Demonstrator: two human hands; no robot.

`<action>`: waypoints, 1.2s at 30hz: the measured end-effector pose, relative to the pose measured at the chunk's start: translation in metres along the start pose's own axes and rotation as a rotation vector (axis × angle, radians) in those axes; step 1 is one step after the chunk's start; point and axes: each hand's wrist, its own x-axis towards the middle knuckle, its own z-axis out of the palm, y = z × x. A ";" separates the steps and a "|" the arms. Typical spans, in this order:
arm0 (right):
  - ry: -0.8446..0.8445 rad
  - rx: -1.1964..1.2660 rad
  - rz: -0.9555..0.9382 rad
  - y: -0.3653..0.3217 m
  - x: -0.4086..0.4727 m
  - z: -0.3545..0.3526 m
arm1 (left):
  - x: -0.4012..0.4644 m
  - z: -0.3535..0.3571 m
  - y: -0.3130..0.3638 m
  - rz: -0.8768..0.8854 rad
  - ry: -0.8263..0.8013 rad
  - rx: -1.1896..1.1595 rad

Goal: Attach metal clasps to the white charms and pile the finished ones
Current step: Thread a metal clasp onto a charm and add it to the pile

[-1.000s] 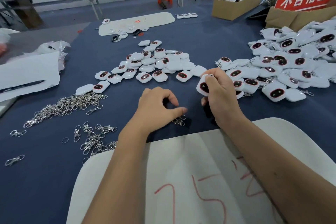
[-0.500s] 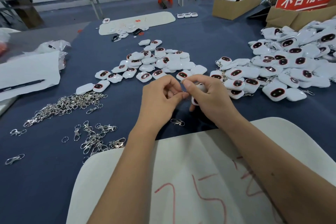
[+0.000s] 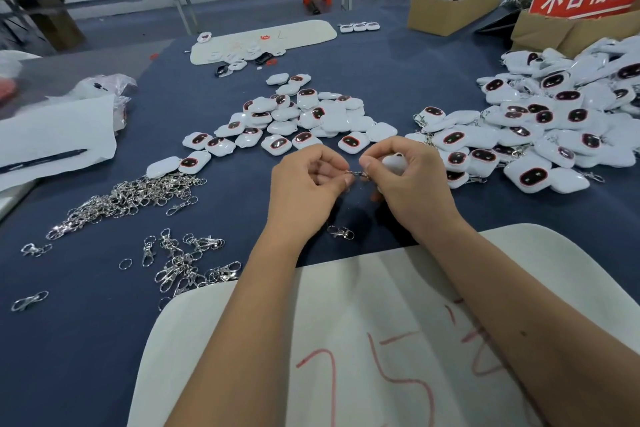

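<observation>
Since the earlier frames the left hand [image 3: 304, 184] has lifted off the blue table [image 3: 398, 80] and met the right hand [image 3: 412, 180] near the middle of the table's near half; the right hand, which was raised beside the right-hand heap, has come inward to meet it. The left hand's thumb and forefinger now pinch a metal clasp [image 3: 356, 174], narrowly, at its body. The right hand curls round a white charm [image 3: 394, 161] and also nips the clasp's other end, so both hands hold work (the exact joint between clasp and charm is hidden by the fingers). The charm appears to be a light, rigid, glossy shell, likely slippery; hold it by its flat sides with the loop end exposed. The clasp is small, stiff and sprung, so it should be taken at the body, with the thumb free to work the gate. One spare clasp [image 3: 341, 231] lies on the table just below the hands. The clasp supply [image 3: 128, 198] is spread toward the left edge. Charms without clasps [image 3: 294, 118] lie at the table's centre, and the finished pile [image 3: 554, 121] runs along the right edge.
</observation>
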 end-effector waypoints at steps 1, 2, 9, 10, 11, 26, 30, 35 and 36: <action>0.005 0.003 0.000 0.000 0.000 0.000 | 0.000 0.000 0.001 -0.024 0.008 -0.038; 0.004 0.015 0.004 -0.001 0.000 0.000 | 0.000 0.000 0.001 -0.048 0.015 -0.082; -0.209 0.089 -0.012 -0.007 -0.002 0.000 | 0.002 -0.007 -0.003 -0.086 0.038 -0.305; -0.224 0.096 -0.014 -0.008 -0.002 0.000 | 0.002 -0.007 -0.003 -0.094 0.032 -0.323; -0.226 0.105 -0.011 -0.009 -0.002 -0.001 | 0.002 -0.006 -0.003 -0.105 0.028 -0.345; -0.273 0.125 -0.012 -0.007 -0.004 -0.002 | 0.002 -0.002 -0.002 -0.112 0.034 -0.294; -0.142 0.041 -0.032 -0.005 -0.003 -0.002 | 0.002 -0.002 -0.002 -0.089 0.063 -0.205; -0.194 0.085 -0.015 -0.010 -0.005 -0.002 | 0.002 0.000 -0.004 -0.097 0.073 -0.158; -0.222 0.081 -0.015 -0.010 -0.005 -0.002 | 0.002 -0.001 -0.004 -0.101 0.070 -0.165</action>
